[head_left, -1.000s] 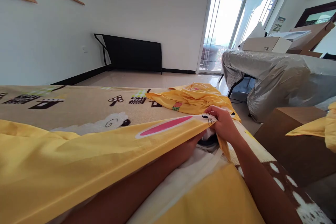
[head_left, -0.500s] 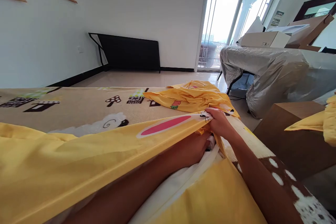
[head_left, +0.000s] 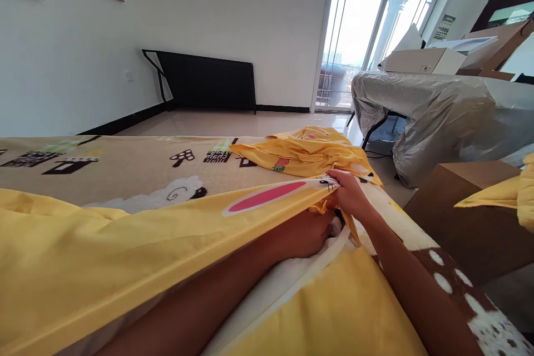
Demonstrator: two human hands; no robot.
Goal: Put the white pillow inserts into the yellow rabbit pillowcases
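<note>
A yellow cloth cover (head_left: 167,245) with a pink rabbit-ear print stretches across the front, its edge drawn up to the right. My right hand (head_left: 348,192) is closed on the cover's edge near the printed face. Just below and left of it, my left hand (head_left: 311,232) reaches in under the cover, its fingers closed round a white bit of the inner quilt (head_left: 287,283); the fingertips are partly hidden. A bunched yellow part of cloth (head_left: 308,150) with a carrot print lies beyond both hands.
Under the cloth is a beige patterned blanket (head_left: 137,172). To the right stand a brown box (head_left: 467,217) and a plastic-wrapped table (head_left: 446,105) bearing a white box (head_left: 421,61). A black panel (head_left: 208,80) leans on the wall. More yellow cloth (head_left: 496,192) shows at right.
The view has shifted slightly. Both hands keep their hold at nearly the same place, and the stretched cover has barely moved.
</note>
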